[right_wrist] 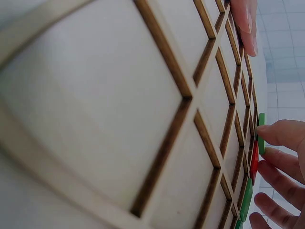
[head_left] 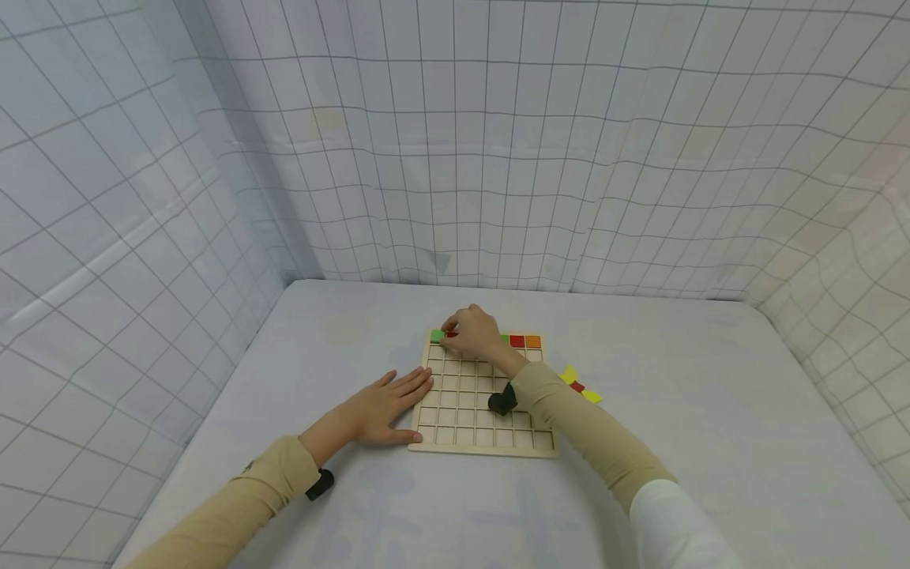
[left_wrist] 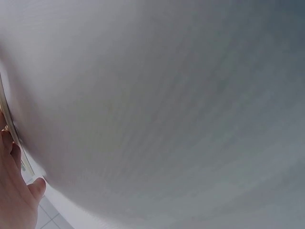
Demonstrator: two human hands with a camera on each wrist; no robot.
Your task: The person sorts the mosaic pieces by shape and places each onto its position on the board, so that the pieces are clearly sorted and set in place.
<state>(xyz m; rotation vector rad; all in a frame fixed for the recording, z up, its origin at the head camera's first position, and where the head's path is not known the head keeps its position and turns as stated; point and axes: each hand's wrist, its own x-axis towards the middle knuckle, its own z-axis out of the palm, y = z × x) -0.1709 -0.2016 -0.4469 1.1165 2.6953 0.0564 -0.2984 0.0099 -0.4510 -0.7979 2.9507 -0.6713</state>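
Note:
A wooden grid board (head_left: 483,453) with square cells lies on the table. My right hand (head_left: 472,332) reaches over its far left corner. There it pinches a green square tile (right_wrist: 261,133) between thumb and index finger, the other fingers loosely bent. The tile stands slightly proud of the cells in the right wrist view. Beside it sits a red tile (right_wrist: 254,162), partly covered by the hand in the head view. My left hand (head_left: 380,407) lies flat with spread fingers, its fingertips on the board's left edge.
Along the far row, right of the hand, sit another red tile (head_left: 517,341) and an orange tile (head_left: 533,341). Loose yellow pieces (head_left: 592,396) and a small red piece (head_left: 577,386) lie right of the board, near the right sleeve. Grid-patterned curtains (head_left: 498,158) surround the table.

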